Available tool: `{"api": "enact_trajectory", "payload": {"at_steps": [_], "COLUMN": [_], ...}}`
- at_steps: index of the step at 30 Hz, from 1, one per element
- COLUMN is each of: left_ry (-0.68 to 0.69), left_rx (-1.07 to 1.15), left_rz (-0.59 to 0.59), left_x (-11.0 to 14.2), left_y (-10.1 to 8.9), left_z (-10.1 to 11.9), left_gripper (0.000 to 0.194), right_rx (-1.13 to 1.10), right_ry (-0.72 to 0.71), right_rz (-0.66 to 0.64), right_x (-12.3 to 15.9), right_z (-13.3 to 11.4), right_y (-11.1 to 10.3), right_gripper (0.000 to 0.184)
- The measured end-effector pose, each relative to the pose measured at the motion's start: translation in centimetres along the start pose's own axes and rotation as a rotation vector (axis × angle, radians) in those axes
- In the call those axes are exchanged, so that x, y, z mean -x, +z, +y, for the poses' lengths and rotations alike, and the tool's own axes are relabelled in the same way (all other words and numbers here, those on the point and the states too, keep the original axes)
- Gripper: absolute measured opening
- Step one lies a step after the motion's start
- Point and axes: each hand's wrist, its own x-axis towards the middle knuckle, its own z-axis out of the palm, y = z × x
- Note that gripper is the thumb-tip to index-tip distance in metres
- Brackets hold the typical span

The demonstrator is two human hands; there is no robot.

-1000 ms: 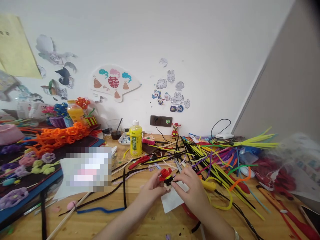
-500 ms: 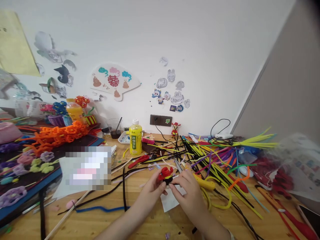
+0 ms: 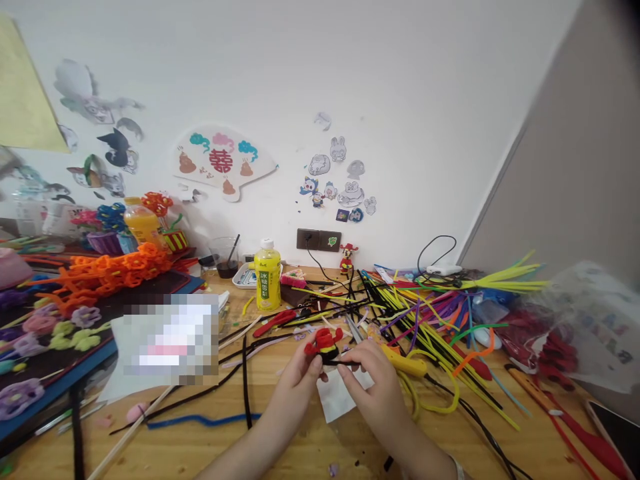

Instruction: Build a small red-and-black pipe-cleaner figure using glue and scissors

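Both my hands are at the middle of the wooden table, holding a small figure of red and black pipe cleaners (image 3: 324,343). My left hand (image 3: 300,377) grips it from the left, and the fingers of my right hand (image 3: 373,390) pinch its black lower part. Beneath my hands lies a white paper sheet (image 3: 341,397). A yellow-handled tool (image 3: 405,362) lies just beyond my right hand. Part of the figure is hidden by my fingers.
Loose pipe cleaners (image 3: 425,327) pile up at the back right, and a clear plastic bag (image 3: 595,320) sits further right. At the back stand a yellow bottle (image 3: 267,275) and red-handled scissors (image 3: 275,323). A blue board (image 3: 95,357) holds pipe-cleaner flowers at left.
The whole scene has slid slightly left and up in the view. The red and black figure sits a little further left, and both hands still hold it.
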Motion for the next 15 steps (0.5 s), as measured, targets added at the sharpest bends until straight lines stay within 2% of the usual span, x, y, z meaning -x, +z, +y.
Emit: {"api": "enact_trajectory", "payload": {"at_steps": [10,15], "left_ry": [0.002,-0.003], "left_rx": [0.045,0.075], "left_rz": [0.013,-0.01], "left_x": [0.2,0.31], "left_y": [-0.19,-0.24], "left_z": [0.22,0.23], "left_gripper": [0.058,0.057], "right_rx": [-0.101,-0.219], "right_ry": [0.129,0.269], "right_rz": [0.041,0.04], "right_x": [-0.42,-0.73], "right_z": [0.15,0.31], "right_y": [-0.27,-0.18], "right_gripper": [0.007,0.005]}}
